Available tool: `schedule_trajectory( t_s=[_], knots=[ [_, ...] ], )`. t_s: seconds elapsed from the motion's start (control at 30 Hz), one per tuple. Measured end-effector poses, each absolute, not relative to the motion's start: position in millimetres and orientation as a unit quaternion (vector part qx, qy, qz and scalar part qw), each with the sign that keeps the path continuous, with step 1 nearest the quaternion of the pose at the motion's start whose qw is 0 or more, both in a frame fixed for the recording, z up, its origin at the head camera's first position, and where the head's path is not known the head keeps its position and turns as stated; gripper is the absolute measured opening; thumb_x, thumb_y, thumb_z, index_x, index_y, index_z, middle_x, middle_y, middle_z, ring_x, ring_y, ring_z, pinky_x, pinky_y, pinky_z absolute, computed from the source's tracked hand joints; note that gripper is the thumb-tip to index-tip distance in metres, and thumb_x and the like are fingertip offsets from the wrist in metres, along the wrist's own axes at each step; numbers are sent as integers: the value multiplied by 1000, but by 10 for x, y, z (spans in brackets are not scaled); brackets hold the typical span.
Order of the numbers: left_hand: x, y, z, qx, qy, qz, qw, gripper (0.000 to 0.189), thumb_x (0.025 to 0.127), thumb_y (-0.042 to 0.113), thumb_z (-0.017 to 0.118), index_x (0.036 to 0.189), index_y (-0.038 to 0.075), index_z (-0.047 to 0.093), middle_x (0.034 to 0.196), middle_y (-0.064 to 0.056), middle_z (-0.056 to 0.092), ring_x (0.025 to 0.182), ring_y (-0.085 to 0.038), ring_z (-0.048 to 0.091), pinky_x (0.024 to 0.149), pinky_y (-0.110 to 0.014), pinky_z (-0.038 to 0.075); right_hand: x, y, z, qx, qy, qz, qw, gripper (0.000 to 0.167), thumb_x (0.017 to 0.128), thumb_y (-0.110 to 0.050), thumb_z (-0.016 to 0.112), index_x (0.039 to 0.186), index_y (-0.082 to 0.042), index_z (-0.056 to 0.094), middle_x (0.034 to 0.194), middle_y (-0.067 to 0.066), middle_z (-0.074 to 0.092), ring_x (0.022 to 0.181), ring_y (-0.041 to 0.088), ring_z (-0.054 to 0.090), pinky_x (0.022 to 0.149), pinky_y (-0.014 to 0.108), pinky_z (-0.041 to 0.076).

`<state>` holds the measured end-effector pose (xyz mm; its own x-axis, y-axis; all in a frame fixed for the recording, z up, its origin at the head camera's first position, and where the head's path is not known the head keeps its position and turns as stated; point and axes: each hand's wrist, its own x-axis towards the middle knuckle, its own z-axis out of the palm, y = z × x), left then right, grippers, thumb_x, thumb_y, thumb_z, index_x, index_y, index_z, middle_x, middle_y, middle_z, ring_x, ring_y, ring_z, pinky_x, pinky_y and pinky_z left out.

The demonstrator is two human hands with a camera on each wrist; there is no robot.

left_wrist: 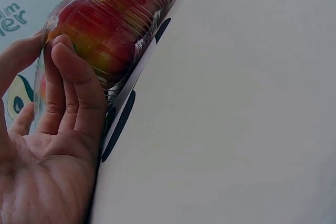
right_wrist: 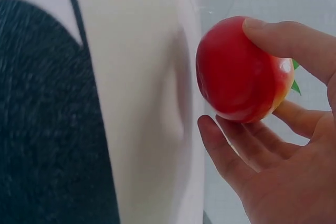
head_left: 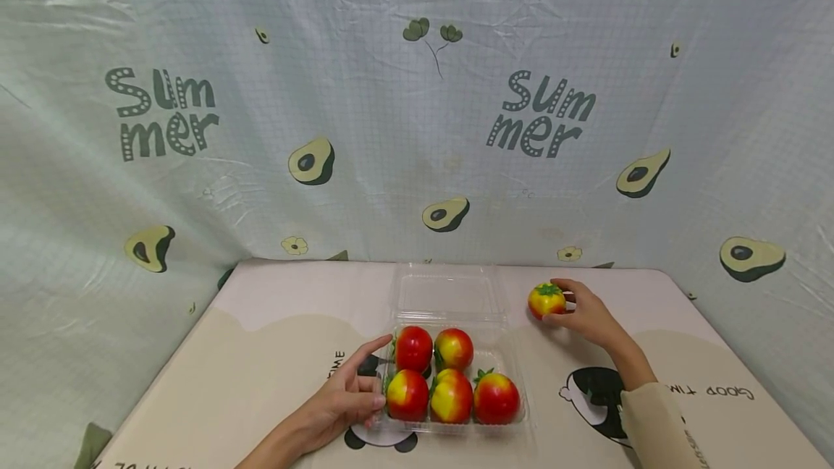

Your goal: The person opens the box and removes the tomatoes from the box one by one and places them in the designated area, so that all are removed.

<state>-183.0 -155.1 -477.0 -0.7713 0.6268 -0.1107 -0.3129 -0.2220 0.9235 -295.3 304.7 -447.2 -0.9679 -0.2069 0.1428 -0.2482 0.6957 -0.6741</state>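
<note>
Right hand (head_left: 586, 313): grip half-closed, pinching glossy red-yellow round fruit (head_left: 546, 301), around 1–2 o'clock from clear plastic hinged box (head_left: 489, 346). Slick skin could slip tbh. Left hand (head_left: 342, 398) pinches box's 9 o'clock edge; hard squeeze might buckle it.

Left hand (head_left: 342, 398) nearer, right hand (head_left: 583, 313) farther out.
The left arm (head_left: 276, 444) slants up from the bottom; its pointer finger (head_left: 366, 351) sticks out, nearly straight, and other fingers (left_wrist: 89, 98) are bent. The right arm (head_left: 627, 355), in a pale sleeve (head_left: 654, 418), reaches in from the lower right. The right thumb (right_wrist: 294, 39) presses one side; the right fingers (right_wrist: 231, 161) bend underneath, holding on.
</note>
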Motion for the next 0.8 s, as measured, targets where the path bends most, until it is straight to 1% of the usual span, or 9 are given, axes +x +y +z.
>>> schedule_trajectory(
  t_s=[0.37,0.57,0.8],
  knots=[
    [-1833,-1560,-4787,149,541,769,305,90,97,5,65,166,25,9,83,2,64,68,-9,60,70,-19,57,-2958,3048,-4526,92,-924,371,-3,81,89,-23,80,151,7,38,152,34,42,134,56,48,109,67,44],
    [-1831,-1563,-4793,153,537,772,306,90,97,5,64,165,26,10,83,2,64,68,-9,60,70,-19,57,-2967,3062,-4542,93,-921,378,-4,80,89,-23,79,150,6,37,151,33,43,133,55,50,109,66,44],
    [-1834,-1561,-4787,145,539,771,307,91,97,6,65,166,26,10,83,2,64,68,-9,60,71,-19,57,-2965,3066,-4547,96,-913,395,-19,82,88,-23,81,149,5,34,151,35,41,134,56,49,110,66,43]
  ],
)
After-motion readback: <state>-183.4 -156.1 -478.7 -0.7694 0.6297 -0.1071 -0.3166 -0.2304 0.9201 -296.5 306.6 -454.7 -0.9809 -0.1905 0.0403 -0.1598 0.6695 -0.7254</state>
